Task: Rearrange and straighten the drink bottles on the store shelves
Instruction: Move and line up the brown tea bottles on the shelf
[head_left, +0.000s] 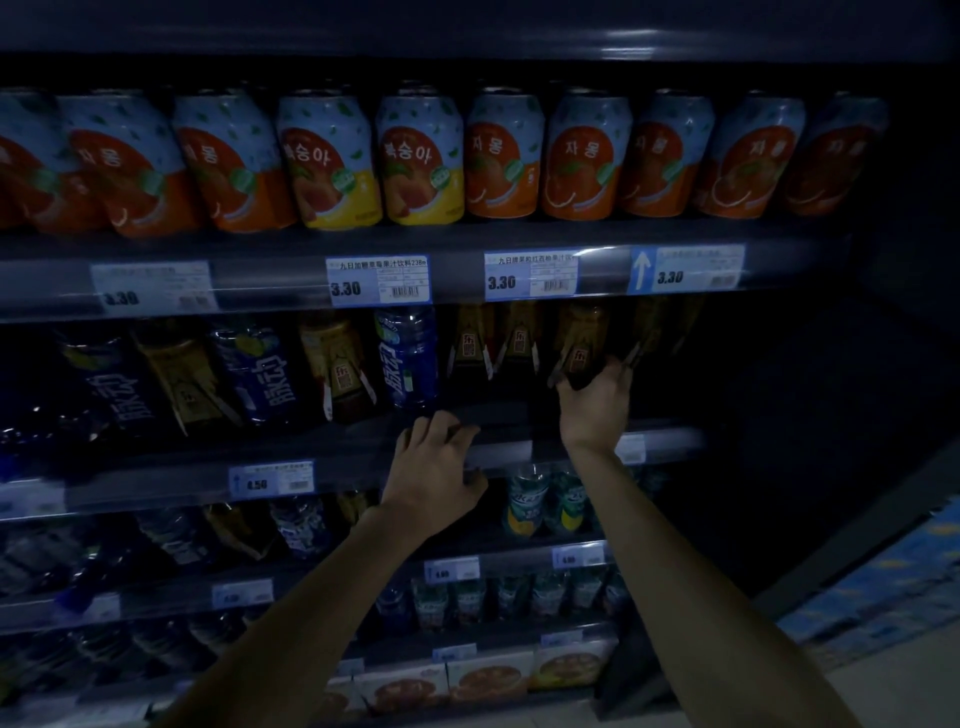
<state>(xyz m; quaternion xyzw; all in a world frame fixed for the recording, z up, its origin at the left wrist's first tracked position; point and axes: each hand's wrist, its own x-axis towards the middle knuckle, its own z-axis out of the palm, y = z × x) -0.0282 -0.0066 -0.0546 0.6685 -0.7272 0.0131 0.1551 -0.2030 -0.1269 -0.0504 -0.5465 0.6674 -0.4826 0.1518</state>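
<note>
On the dim second shelf (498, 415), my right hand (595, 402) grips the base of a dark tea bottle with a gold label (579, 343). Two like tea bottles (470, 343) stand just left of it. A blue bottle (408, 358) stands upright further left, among more blue and gold-labelled bottles that lean. My left hand (434, 470) rests on the front edge of that shelf with curled fingers; I cannot make out anything held in it.
A row of orange and yellow drink cans (421, 166) fills the top shelf above price tags (378, 280). Green bottles (545, 501) and more drinks sit on lower shelves. Boxed goods (488, 675) line the bottom. The right side is dark.
</note>
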